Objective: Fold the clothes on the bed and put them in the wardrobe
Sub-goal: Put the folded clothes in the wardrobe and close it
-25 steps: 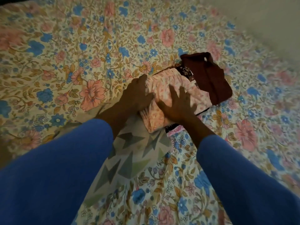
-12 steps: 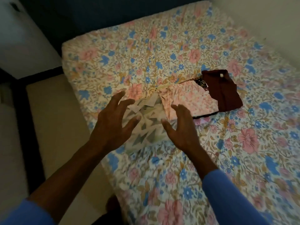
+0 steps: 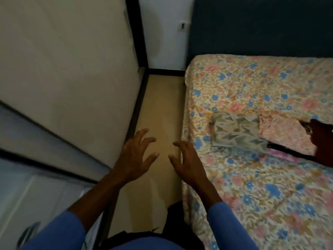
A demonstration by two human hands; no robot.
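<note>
Beige floor (image 3: 162, 109), perhaps a wall socket (image 3: 183, 25)

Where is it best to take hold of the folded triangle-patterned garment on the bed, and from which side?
Probably its edge nearest the floor: slide the left hand and right hand under there, thumbs on top. The triangle-patterned garment lies flat, loosely folded, and the pink folded garment abuts its opposite side.
</note>
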